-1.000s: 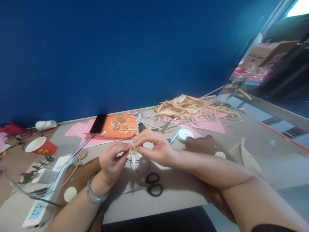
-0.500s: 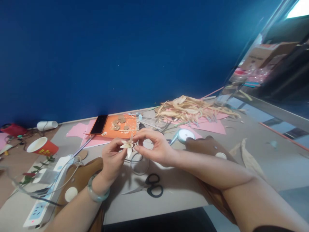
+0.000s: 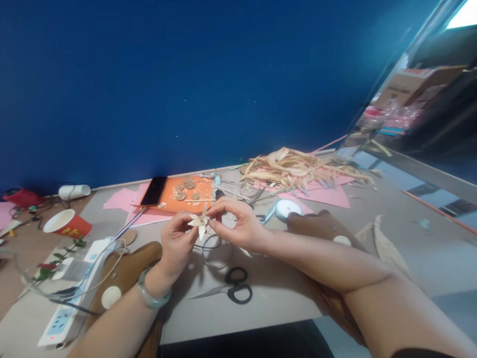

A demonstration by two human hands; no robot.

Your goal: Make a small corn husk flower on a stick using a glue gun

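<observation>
A small cream flower (image 3: 201, 226) with pointed petals is held up between my two hands over the table. My left hand (image 3: 179, 243) pinches it from the left side. From the right, my right hand (image 3: 240, 224) pinches a petal, thumb and forefinger close together. Below the hands, black-handled scissors (image 3: 233, 286) lie on the table with the blades to the left. A thin pale ring-shaped loop (image 3: 216, 267) of cord or wire rests just under the flower. What the fingertips grip exactly is partly hidden.
Beyond my hands lies an orange tray (image 3: 171, 203) with round brown discs, scraps and a phone (image 3: 154, 191). Dried husks (image 3: 290, 166) are heaped on pink paper at the back. At the left stand a power strip (image 3: 55, 325) with cables and a tilted red paper cup (image 3: 76, 227). A white tape roll (image 3: 285, 209) lies right.
Both hands keep their pinch on the flower. The flower sits slightly to the right in the picture, as does most of the scene, with little other movement.
</observation>
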